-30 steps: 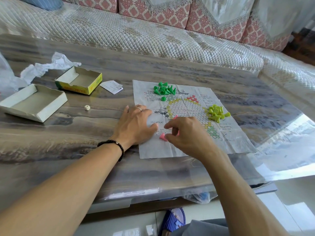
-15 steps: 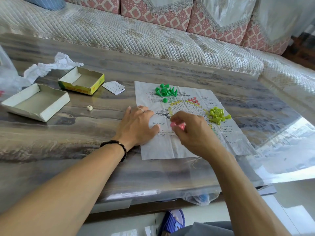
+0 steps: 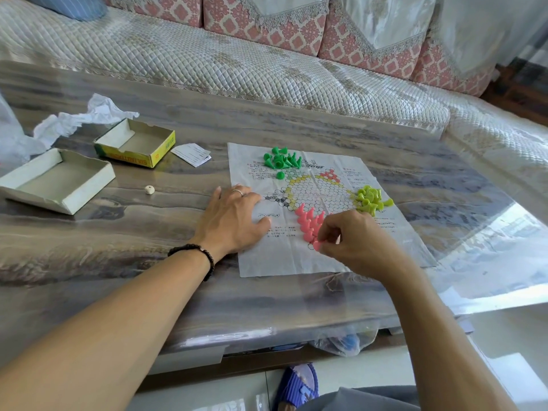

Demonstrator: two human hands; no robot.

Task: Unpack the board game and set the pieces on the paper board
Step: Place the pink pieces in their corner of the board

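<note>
At the far left edge, crumpled white plastic wrap (image 3: 74, 120) lay on a long marbled grey-brown table (image 3: 148, 238) whose glossy top carried pale reflections. Near it sat a shallow white box tray (image 3: 56, 180), open side up, and just behind that a second open tray with yellow sides (image 3: 136, 143). A small pale die (image 3: 149, 190) rested alone on the table between the trays and the paper. A folded white slip (image 3: 192, 154) lay just beside the yellow tray.

The left hand (image 3: 234, 218) lay flat with fingers spread and relaxed, pressing the left edge of the paper board (image 3: 267, 262); it wore a ring, and a dark bead bracelet (image 3: 195, 253) circled the wrist. The paper board was spread flat mid-table, printed with a honeycomb pattern. A loose heap of dark green pieces (image 3: 281, 160) sat near its far edge. Pink pieces (image 3: 310, 222) stood in close rows on the near part of the pattern. The right hand (image 3: 355, 241), fingers curled, pinched one pink piece at the near end of those rows. A heap of lime green pieces (image 3: 370, 198) lay toward the board's right side.

Behind the table ran a sofa (image 3: 237, 63) with a quilted pale cover and pink patterned cushions. Below the near table edge showed pale floor tiles and a blue slipper (image 3: 298, 384).
</note>
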